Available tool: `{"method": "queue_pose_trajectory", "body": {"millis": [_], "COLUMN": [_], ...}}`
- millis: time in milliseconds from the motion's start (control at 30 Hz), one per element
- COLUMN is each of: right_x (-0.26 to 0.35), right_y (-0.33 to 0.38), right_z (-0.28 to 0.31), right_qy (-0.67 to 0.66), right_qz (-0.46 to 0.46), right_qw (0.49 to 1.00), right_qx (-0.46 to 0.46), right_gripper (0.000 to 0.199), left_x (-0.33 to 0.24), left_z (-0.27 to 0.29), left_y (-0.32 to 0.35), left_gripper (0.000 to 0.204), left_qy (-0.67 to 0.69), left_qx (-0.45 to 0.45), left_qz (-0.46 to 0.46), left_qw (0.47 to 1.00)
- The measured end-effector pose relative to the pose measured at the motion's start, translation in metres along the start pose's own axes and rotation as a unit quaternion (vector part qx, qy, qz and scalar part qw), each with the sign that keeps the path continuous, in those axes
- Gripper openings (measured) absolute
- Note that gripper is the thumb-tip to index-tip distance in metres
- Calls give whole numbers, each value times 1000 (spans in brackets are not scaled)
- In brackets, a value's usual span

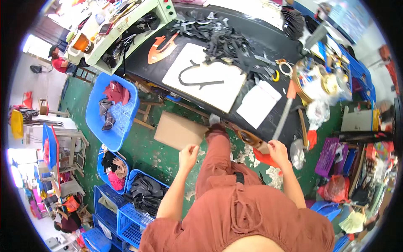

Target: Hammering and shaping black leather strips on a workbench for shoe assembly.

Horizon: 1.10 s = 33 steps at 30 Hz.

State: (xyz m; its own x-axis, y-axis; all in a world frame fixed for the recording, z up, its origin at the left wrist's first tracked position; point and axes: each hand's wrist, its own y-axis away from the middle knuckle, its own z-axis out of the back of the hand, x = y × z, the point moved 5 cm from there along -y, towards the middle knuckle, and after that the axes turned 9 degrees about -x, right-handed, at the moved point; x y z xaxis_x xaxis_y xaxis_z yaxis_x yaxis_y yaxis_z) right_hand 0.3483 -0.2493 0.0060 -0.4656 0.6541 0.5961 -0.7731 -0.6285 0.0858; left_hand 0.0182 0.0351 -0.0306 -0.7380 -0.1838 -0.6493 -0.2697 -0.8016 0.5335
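My right hand (pixel 278 149) is closed around the lower end of a long silver bar (pixel 283 115) with an orange tip, which slants up over the black worktable (pixel 145 67). A red scrap (pixel 264 158) lies just under that hand. My left hand (pixel 189 153) has its fingers curled on the lower corner of a brown cardboard sheet (pixel 177 130) that leans below the table's front edge. My leg in rust-coloured trousers (pixel 218 159) stretches forward between the two hands.
On the table lie a white sheet with a black curved cutout (pixel 205 77), a smaller white sheet (pixel 258 103), a pile of black strips (pixel 226 40) and an orange shape (pixel 161 48). Blue tubs (pixel 111 109) and crates (pixel 134 214) stand left on the green floor. Clutter fills the right.
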Motion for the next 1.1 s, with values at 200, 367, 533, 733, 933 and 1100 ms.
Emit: {"method": "queue_pose_trajectory", "body": {"millis": [200, 367, 533, 733, 933, 1100], "right_x": [99, 172, 182, 188, 184, 177], "right_y": [-155, -227, -256, -259, -255, -241], "right_z": [-88, -155, -217, -236, -231, -224], "right_qy": [-43, -50, 3, 48, 116, 184], "right_qz": [47, 91, 88, 78, 52, -7], "right_qw": [991, 988, 990, 986, 969, 929], "right_qx": [-116, -110, -114, -140, -214, -320], "right_gripper": [16, 35, 62, 74, 73, 54], "left_x": [-178, -222, -204, -182, -177, -180], "left_z": [30, 28, 20, 38, 51, 52], "left_y": [-205, -332, -387, -400, -399, -403], "left_gripper": [24, 67, 78, 88, 85, 86], "left_qy": [-82, -289, -365, -289, -44, 127], "left_qx": [-194, -69, 55, 44, -6, 40], "left_qz": [-450, -551, -542, -583, -675, -672], "left_qw": [868, 780, 755, 758, 736, 728]}}
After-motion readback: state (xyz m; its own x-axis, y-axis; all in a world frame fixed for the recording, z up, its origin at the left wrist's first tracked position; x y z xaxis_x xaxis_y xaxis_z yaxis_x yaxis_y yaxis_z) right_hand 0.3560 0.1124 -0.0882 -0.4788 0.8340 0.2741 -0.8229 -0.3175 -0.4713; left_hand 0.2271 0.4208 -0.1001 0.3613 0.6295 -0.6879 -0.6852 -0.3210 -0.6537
